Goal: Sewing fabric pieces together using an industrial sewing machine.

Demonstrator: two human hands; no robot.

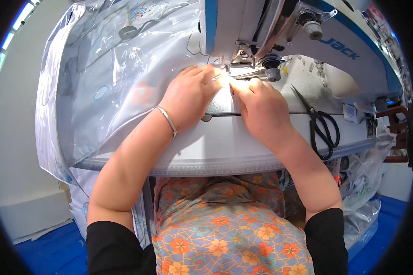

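At the needle area of a sewing machine, both my hands meet close together under a bright lamp. My left hand, a bangle on its wrist, lies over the right edge of a clear plastic sheet with a printed white layer, its fingers bent and closed on that edge beside the presser foot. Just right of the needle, my right hand is closed in a pinch; glare and the fingers hide what they hold. Black-handled scissors lie partly spread to the right of this hand.
The sheet spreads over the table's left side and hangs past its edge. A ruler-marked strip runs along the front edge. Clear plastic bags hang or stand at the lower right. A patterned apron covers my lap.
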